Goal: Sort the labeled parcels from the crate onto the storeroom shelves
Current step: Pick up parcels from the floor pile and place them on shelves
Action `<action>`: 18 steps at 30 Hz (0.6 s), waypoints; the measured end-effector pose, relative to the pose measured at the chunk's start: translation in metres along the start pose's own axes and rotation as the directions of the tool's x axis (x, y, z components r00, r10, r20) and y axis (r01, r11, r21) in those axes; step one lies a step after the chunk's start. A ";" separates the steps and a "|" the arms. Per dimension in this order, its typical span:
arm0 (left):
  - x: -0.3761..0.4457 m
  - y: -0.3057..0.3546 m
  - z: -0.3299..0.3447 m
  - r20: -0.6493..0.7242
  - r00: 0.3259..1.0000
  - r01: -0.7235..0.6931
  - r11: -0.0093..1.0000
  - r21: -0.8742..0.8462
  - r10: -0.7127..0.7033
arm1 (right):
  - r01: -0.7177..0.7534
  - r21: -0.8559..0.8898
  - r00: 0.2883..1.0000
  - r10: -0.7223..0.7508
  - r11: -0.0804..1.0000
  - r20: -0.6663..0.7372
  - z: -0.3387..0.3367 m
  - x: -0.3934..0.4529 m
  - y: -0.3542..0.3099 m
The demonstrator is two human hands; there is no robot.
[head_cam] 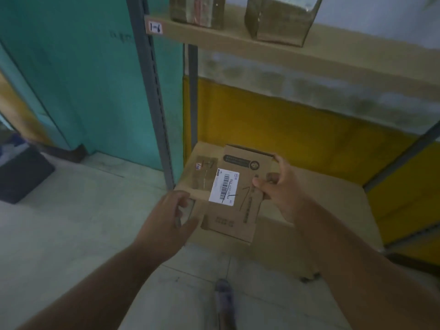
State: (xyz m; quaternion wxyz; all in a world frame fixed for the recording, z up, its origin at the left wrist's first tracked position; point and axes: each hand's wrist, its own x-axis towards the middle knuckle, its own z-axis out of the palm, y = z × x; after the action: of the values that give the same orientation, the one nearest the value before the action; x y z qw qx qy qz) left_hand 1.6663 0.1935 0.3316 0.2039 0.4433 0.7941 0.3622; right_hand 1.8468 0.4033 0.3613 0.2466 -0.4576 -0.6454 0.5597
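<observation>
Parcel (pixel 234 198): flat cardboard box with a barcode label (pixel 223 188), held over the front left corner of the lower shelf (pixel 321 194)
Right hand (pixel 277 184): grip pinches the parcel's right edge
Left hand (pixel 171 215): fingers curled at its near left corner
Handling: likely light and stiff; thin card may dent, so hold by opposite edges
Shelf above (pixel 238 36): tagged 1-6, two parcels on it

Parcel (pixel 234 194) above lower shelf (pixel 309 210)

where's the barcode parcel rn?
Head view, centre: the parcel is held between the left hand and right hand, over the lower shelf.
</observation>
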 end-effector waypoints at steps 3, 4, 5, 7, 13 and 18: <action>0.031 -0.003 0.035 0.017 0.998 0.061 0.997 0.040 -0.062 | -0.070 -0.011 0.997 0.070 0.997 0.039 -0.007 0.064 0.034; 0.041 -0.005 0.046 0.016 0.995 0.094 0.995 0.045 -0.095 | -0.094 -0.025 0.994 0.095 0.995 0.051 -0.009 0.085 0.044; 0.050 -0.006 0.056 0.020 0.992 0.123 0.991 0.049 -0.124 | -0.120 -0.034 0.991 0.122 0.992 0.061 -0.011 0.106 0.054; 0.067 -0.013 0.075 0.026 0.989 0.143 0.986 0.084 -0.145 | -0.180 -0.036 0.980 0.183 0.983 0.073 -0.013 0.144 0.073; 0.097 -0.030 0.112 0.011 0.978 0.202 0.960 0.192 -0.208 | -0.296 -0.130 0.944 0.310 0.946 0.108 -0.007 0.235 0.126; 0.106 -0.043 0.134 0.013 0.978 0.197 0.950 0.241 -0.206 | -0.303 -0.206 0.946 0.320 0.930 0.054 0.013 0.267 0.162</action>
State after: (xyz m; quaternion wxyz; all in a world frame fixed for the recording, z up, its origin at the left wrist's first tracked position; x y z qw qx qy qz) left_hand 1.6733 0.3218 0.2106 0.2004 0.3880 0.8689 0.2331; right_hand 1.7636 0.6210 0.1529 0.0804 -0.5514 -0.6263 0.5451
